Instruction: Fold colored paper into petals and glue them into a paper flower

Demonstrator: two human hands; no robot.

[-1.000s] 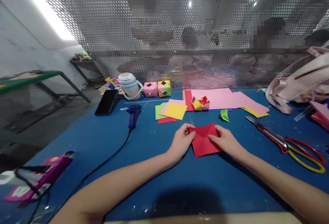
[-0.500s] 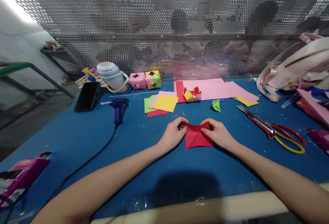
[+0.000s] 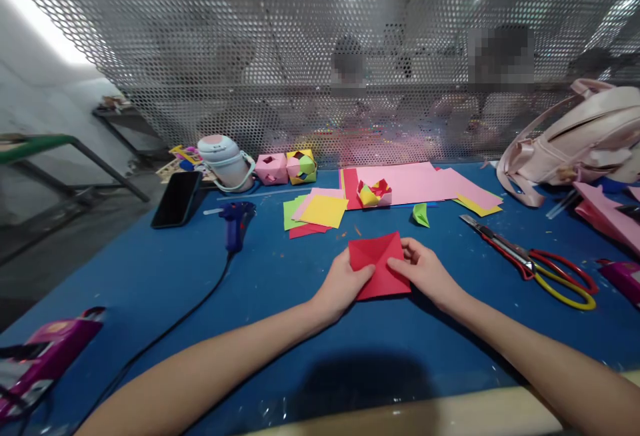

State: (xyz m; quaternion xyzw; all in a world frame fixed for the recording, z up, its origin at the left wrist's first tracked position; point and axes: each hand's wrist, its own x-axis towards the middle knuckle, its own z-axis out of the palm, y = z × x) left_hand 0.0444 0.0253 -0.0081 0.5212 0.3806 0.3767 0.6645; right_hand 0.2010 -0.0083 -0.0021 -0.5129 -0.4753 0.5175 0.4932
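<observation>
A creased red paper square (image 3: pixel 383 283) is held up a little over the blue table, its face turned toward me. My left hand (image 3: pixel 345 281) grips its left side, thumb on the front and fingers hidden behind. On the right side, my right hand (image 3: pixel 424 269) pinches the sheet, with the thumb pressed near its middle and fingers at the back edge. Beyond the hands sits a folded yellow, red and pink paper piece (image 3: pixel 375 194). A small folded green paper (image 3: pixel 421 215) lies to its right.
Colored paper squares (image 3: pixel 325 211) and larger pink sheets (image 3: pixel 415 183) lie behind. Left are a blue glue gun (image 3: pixel 234 226), a phone (image 3: pixel 177 199), a bottle (image 3: pixel 226 163) and paper cubes (image 3: pixel 273 169). Right are a utility knife (image 3: pixel 495 235), scissors (image 3: pixel 563 276) and a bag (image 3: pixel 590 129).
The red paper has been tilted up and opened flatter toward me. My thumbs have moved onto its front, nearer the middle. The view has tipped upward slightly.
</observation>
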